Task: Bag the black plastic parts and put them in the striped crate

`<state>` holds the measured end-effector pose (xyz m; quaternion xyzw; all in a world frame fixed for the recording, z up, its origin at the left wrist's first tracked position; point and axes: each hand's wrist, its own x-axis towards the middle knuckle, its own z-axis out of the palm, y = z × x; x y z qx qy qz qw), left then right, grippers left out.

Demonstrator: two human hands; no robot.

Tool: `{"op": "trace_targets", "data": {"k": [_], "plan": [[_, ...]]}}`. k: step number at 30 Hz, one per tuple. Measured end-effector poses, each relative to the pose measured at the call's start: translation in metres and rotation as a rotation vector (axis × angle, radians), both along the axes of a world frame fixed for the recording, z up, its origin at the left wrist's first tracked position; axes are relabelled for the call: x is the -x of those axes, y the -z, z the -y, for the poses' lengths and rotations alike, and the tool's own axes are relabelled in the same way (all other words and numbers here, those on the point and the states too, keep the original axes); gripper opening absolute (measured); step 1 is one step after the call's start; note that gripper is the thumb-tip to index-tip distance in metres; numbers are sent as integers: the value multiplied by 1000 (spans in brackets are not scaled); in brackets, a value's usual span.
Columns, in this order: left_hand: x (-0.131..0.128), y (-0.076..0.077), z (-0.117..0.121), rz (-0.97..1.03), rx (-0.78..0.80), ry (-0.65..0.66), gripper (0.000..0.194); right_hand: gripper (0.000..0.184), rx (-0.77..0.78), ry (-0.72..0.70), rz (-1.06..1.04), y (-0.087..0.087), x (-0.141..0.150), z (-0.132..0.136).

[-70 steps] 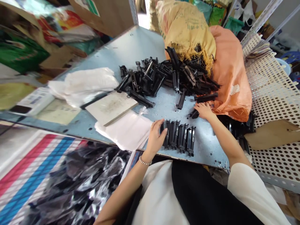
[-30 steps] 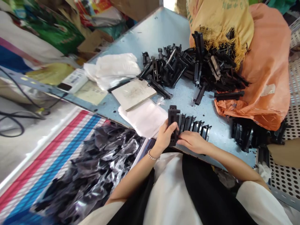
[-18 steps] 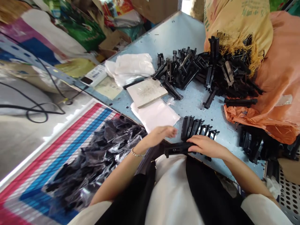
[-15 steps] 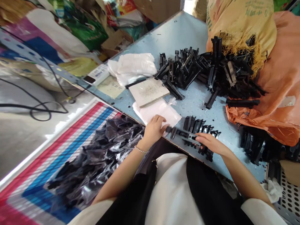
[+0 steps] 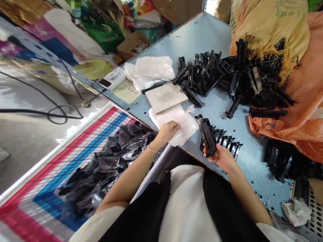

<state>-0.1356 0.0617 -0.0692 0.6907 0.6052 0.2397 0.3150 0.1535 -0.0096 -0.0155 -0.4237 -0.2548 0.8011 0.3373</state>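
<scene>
holding a black part [image 5: 207,136] in its closed fingers, the right hand [image 5: 223,158] is above the near edge of the table [image 5: 214,30], palm turned up. the part is tilted, its far end leaning to the left, and it covers the left end of a row of black parts [image 5: 228,143] on the tabletop. the left hand [image 5: 168,131], with a beaded bracelet [image 5: 152,149] at its wrist, is over a stack of clear bags [image 5: 185,122] to the left of that part; its fingers are bent and drawn close together, but i cannot tell whether they pinch a bag. a pale slab [image 5: 166,95] lies on the far side of the stack, overlapping it. farther off are a white bundle [image 5: 153,69] and, left of it, a sheet of yellowish paper [image 5: 127,92] beside a white box [image 5: 114,78].

a loose heap of black parts [image 5: 213,74] spreads over the far right of the table, reaching the frayed mouth of a yellow sack [image 5: 270,23]. an orange sack [image 5: 308,101] is at the right, with one long part lying across its edge and more dark parts just nearer. at the near left, below the table, a striped sack [image 5: 75,163] in red, white and blue holds many dark, shiny wrapped pieces [image 5: 111,154].
</scene>
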Motion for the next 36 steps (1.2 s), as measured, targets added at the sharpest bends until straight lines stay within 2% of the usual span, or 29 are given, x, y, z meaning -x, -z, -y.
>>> {"op": "trace_targets", "data": {"k": [3,6,9,12,15,19,21,24,28,31,34,36], "plan": [[9,0,-9,193,146,-111,23,58,49,21,-62,4,6,3],[11,0,-13,335,258,-111,28,56,89,13,-125,5,10,5],[9,1,-13,484,276,-139,29,54,129,-19,-215,6,17,9],[7,1,-13,525,297,-189,36,57,189,-89,-289,8,26,14],[7,-1,-11,609,371,-182,35,59,213,-114,-296,11,33,18],[7,-4,-9,567,322,-210,35,54,157,-53,-253,12,37,20],[5,-4,-8,579,361,-220,33,53,153,-59,-260,13,40,21],[4,-3,-8,672,428,-203,31,52,199,-109,-280,21,49,24],[8,-5,-7,658,322,-221,38,43,278,-54,-224,30,56,30],[9,-6,-4,654,323,-217,35,42,260,3,-222,27,52,33],[8,-4,-2,705,390,-198,31,46,250,-31,-291,22,52,33],[6,-3,-2,699,375,-202,33,45,293,-68,-324,24,57,31]]}}
